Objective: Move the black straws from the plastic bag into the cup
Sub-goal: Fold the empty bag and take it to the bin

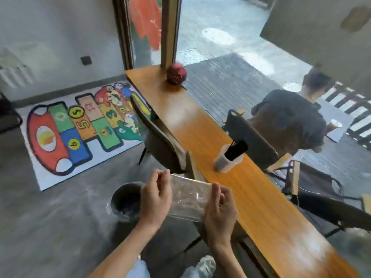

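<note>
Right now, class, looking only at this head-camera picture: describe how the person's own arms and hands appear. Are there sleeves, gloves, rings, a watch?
Both forearms are bare up to the bottom frame edge; no sleeves show. The left hand and right hand wear no gloves, and no ring, watch or bracelet is visible on the sides that show. Nothing is marked on them. The frame is slightly blurred, so fine detail cannot be told.

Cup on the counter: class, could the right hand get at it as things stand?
Probably yes, once freed. The right hand and left hand both hold the bag. The cup stands beyond it on the counter, with bare wood between.
</note>
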